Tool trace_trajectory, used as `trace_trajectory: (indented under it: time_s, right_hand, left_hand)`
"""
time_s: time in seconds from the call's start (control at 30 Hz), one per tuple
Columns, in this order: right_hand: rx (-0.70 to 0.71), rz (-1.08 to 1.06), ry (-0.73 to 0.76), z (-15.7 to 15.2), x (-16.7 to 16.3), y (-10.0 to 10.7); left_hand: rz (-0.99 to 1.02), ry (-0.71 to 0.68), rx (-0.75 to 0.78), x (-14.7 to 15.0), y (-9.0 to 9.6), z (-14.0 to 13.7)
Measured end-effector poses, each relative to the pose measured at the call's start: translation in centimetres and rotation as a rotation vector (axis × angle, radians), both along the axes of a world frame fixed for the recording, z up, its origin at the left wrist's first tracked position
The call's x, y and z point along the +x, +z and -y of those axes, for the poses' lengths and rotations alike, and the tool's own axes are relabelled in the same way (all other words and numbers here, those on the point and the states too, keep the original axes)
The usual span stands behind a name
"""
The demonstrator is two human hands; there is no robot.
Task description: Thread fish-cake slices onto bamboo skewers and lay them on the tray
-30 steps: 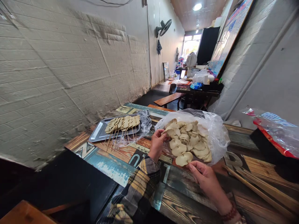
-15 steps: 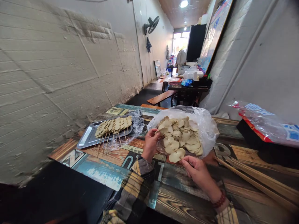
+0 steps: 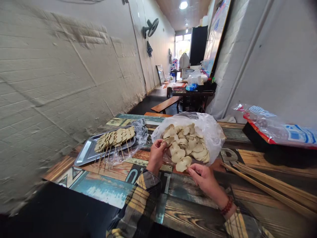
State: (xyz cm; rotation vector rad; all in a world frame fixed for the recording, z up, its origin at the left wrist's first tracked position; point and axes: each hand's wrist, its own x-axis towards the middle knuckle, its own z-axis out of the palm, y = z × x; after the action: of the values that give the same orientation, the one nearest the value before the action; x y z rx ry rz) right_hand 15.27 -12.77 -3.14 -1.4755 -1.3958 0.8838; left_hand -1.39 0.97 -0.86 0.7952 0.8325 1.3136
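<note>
My left hand (image 3: 156,156) is closed, its thumb and fingers pinching a thin, pale, round slice (image 3: 168,141) at the near left edge of a clear plastic bag (image 3: 216,134). My right hand (image 3: 206,180) is also closed, pinching the near end of a skewer of slices (image 3: 183,164); its stick is mostly hidden by the fingers and the slices. Many loose pale slices (image 3: 195,145) are heaped in the opened bag behind both hands. To the left, a metal tray (image 3: 85,154) holds several filled skewers (image 3: 115,138), their bare sticks pointing toward me over the rim.
A bundle of bare bamboo sticks (image 3: 272,185) lies at the right on the patchwork wooden table (image 3: 193,198). Behind it stands a black container with red-edged plastic packaging (image 3: 279,127). Crumpled plastic wrap (image 3: 141,130) sits beside the tray. Farther back are a bench (image 3: 165,104) and another table.
The whole view has shifted, so the scene sits slightly farther left. Both hands keep their pinches, with the slice and the skewer of slices nearly in the same place over the bag.
</note>
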Motion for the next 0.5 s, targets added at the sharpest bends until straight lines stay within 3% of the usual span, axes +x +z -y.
trace_trajectory:
  time_s: [0.5]
  right_hand:
    - [0.020, 0.091, 0.034, 0.16, 0.59, -0.92]
  left_hand:
    - [0.167, -0.096, -0.125, -0.32, -0.32, 0.05]
